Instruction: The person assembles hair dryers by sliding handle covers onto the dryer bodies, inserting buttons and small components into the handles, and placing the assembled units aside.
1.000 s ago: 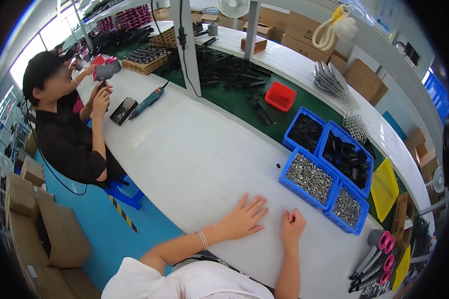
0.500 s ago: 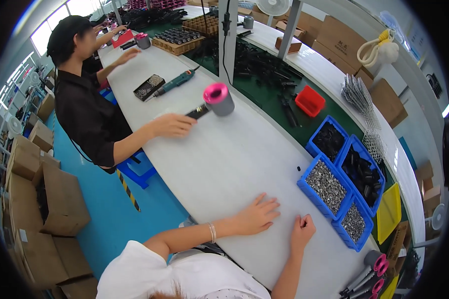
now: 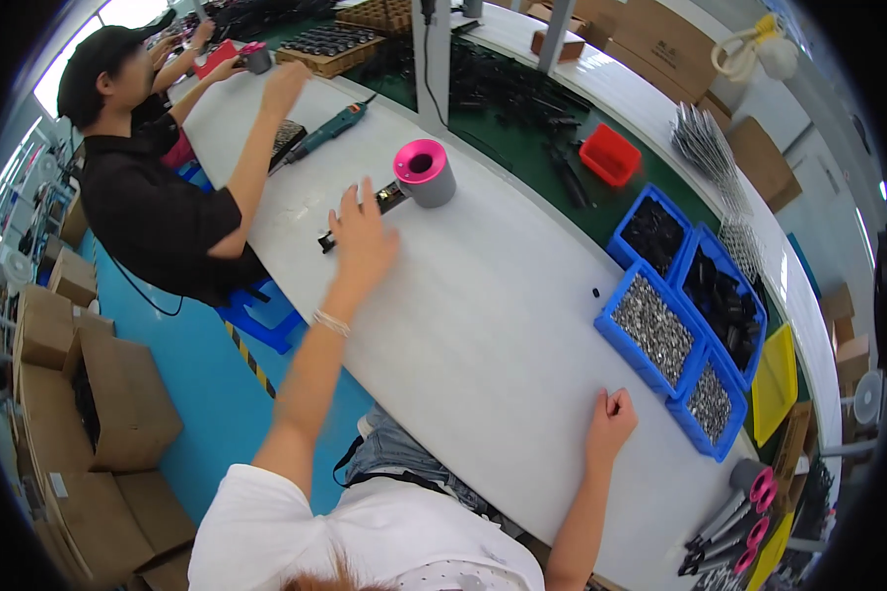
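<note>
Left hand (image 3: pixel 362 236) stretched far out over the white worktable (image 3: pixel 483 325), fingers spread and released, gripping nothing, hovering at the black handle (image 3: pixel 360 215) of the grey hair dryer with pink-rimmed barrel (image 3: pixel 422 173). Dryer lying on the table just beyond the fingertips, barrel up, handle pointing back toward the hand. Likely a rigid plastic shell, light to middling in weight, smooth and a bit slippery on the barrel; best taken by the slim handle, or around the barrel with a wide grasp. Right hand (image 3: pixel 611 419) resting near the table's close edge, curled into a loose fist, apparently empty. Just beside it, blue bins of small metal parts (image 3: pixel 655 330). Farther along, an electric screwdriver (image 3: pixel 327 129) under a co-worker's arm (image 3: pixel 256 158), close to the reach path. Red tray (image 3: pixel 609 155) well apart.
</note>
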The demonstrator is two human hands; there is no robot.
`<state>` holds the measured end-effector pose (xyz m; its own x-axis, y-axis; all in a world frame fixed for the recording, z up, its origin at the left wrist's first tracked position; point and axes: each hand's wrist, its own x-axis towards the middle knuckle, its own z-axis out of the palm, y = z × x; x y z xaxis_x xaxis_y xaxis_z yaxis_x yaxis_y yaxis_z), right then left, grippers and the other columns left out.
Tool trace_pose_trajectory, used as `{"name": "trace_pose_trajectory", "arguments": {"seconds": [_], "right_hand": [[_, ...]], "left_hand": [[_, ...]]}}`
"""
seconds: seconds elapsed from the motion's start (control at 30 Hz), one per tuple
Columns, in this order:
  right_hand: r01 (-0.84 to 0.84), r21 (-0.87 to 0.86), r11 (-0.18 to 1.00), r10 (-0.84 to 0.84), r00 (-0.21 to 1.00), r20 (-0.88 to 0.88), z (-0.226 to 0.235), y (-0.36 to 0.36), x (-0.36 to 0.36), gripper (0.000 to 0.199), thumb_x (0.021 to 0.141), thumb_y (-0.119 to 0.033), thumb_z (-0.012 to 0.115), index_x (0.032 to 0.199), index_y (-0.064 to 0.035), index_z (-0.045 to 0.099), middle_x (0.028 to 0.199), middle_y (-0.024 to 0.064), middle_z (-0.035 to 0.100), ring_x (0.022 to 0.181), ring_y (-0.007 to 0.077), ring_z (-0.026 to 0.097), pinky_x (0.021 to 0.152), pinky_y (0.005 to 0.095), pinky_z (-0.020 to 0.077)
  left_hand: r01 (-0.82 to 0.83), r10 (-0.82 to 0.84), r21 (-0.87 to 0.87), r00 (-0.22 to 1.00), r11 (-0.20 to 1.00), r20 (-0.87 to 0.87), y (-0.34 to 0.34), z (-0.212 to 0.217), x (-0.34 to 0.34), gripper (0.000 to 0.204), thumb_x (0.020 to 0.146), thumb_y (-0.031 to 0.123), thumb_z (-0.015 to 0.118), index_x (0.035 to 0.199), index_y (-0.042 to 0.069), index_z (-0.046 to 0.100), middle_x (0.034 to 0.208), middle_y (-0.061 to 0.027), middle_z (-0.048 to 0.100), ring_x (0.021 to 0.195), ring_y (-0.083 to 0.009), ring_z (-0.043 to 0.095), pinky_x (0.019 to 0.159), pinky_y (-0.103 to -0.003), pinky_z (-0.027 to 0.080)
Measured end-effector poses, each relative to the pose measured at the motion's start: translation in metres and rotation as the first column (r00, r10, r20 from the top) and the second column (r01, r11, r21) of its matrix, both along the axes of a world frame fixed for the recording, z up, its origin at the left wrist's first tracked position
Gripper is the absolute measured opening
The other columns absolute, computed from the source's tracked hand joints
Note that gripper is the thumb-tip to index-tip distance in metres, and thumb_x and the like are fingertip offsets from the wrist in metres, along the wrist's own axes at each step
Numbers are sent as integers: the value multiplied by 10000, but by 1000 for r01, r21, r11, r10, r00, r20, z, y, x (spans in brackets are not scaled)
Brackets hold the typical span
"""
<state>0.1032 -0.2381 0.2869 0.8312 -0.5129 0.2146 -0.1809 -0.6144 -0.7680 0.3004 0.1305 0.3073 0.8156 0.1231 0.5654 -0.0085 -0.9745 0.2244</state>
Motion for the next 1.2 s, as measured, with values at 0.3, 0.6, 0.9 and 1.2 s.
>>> {"name": "trace_pose_trajectory", "arguments": {"seconds": [0.3, 0.6, 0.9, 1.2], "right_hand": [[-57, 179, 982, 36, 992, 119, 45, 59, -45, 124, 781, -28, 656, 828, -26, 542, 736, 110, 558, 612, 177, 551, 565, 289, 463], [-477, -371, 797, 526, 849, 38, 60, 57, -58, 131, 785, -21, 630, 915, -16, 626, 969, 123, 612, 1070, 340, 571, 1041, 553, 330], [-615, -292, 732, 572, 789, -227, 79, 58, -67, 47, 760, -59, 682, 775, -74, 640, 880, 22, 584, 1143, 304, 509, 1084, 602, 170], [-579, -494, 649, 565, 801, -197, 57, 64, -76, 193, 740, -58, 686, 885, -42, 560, 875, 89, 512, 974, 295, 548, 1031, 586, 293]], "left_hand": [[-2, -759, -906, 544, 424, -357, -27, 13, -93, 357, 833, 147, 639, 1088, -4, 438, 676, -55, 538, 541, -140, 563, 489, -295, 454], [-231, -992, -972, -101, -50, 76, -159, -2, -203, 380, 847, 162, 637, 1153, -6, 486, 870, -74, 586, 621, -112, 551, 522, -252, 457], [-658, -979, -749, -193, 76, 70, -140, -10, -206, 224, 911, 157, 444, 1078, 13, 489, 817, -75, 531, 498, -79, 424, 459, -216, 358], [-690, -997, -723, -71, 25, 33, -144, -10, -207, 201, 899, 228, 421, 884, 45, 502, 673, -30, 498, 442, -68, 349, 413, -226, 270]]}}
